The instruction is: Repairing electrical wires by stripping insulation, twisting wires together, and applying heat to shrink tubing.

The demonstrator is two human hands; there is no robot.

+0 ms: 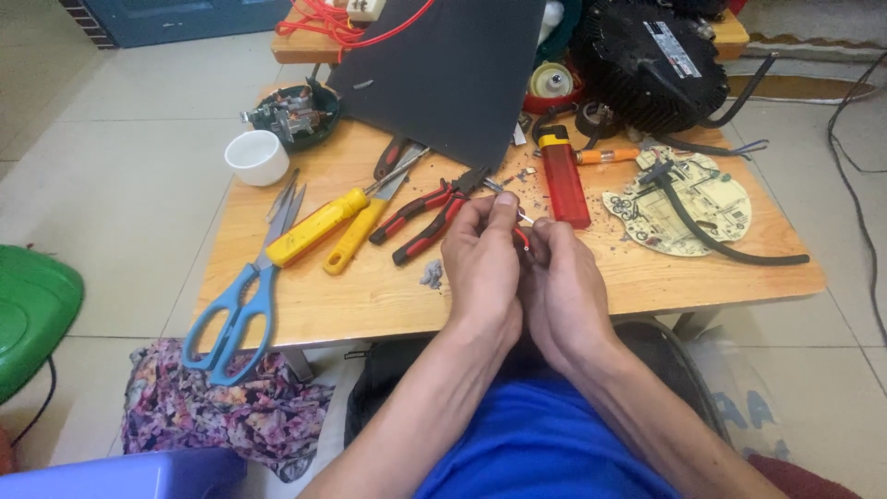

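Observation:
My left hand point(479, 257) and my right hand point(565, 277) meet above the front edge of a small wooden table point(370, 296). Their fingertips pinch a thin red wire point(523, 237) with a bare metal end between them. Just beyond the fingers lie red-handled pliers point(427, 214) and a red lighter point(564, 177). A small grey scrap point(431, 273) sits on the wood beside my left hand.
Blue-handled scissors point(238, 305), two yellow-handled screwdrivers point(323, 226), tweezers point(281, 196) and a white cup point(258, 156) lie left. A round circuit board point(686, 201) with black cable sits right. At the back stand a black panel point(453, 69) and a black finned housing point(642, 60).

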